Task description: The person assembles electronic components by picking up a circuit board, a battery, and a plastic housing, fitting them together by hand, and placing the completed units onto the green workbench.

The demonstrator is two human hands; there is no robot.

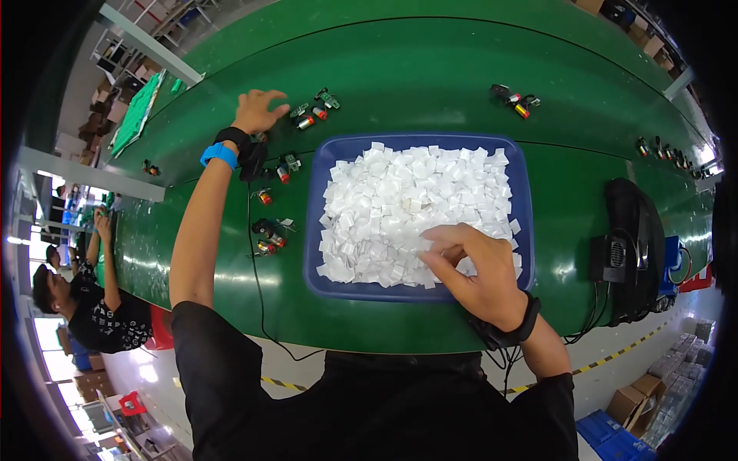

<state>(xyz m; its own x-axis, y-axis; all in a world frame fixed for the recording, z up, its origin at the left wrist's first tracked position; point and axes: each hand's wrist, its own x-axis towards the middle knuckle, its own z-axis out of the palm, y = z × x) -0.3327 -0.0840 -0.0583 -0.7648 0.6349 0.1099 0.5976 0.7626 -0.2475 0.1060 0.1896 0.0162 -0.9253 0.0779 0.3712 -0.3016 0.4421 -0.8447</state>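
My left hand (260, 113) reaches over the far left part of the green table, fingers spread and holding nothing that I can see. Just right of its fingertips lie small assemblies (314, 112) of green circuit board and red-and-yellow cylinders. My right hand (486, 270) hovers over the lower right of a blue tray (529, 223). Its thumb and index finger are bent towards each other with a gap between them, and no piece shows clearly in them. A thick heap of small white square pieces (407, 207) fills the tray.
More assemblies lie left of the tray (269, 234) and at the far right (516, 101). A black cable (252, 261) runs down the table's left side. On the right sit a black box (609, 259) and a black bag (638, 230). Another person (100, 307) works at the left.
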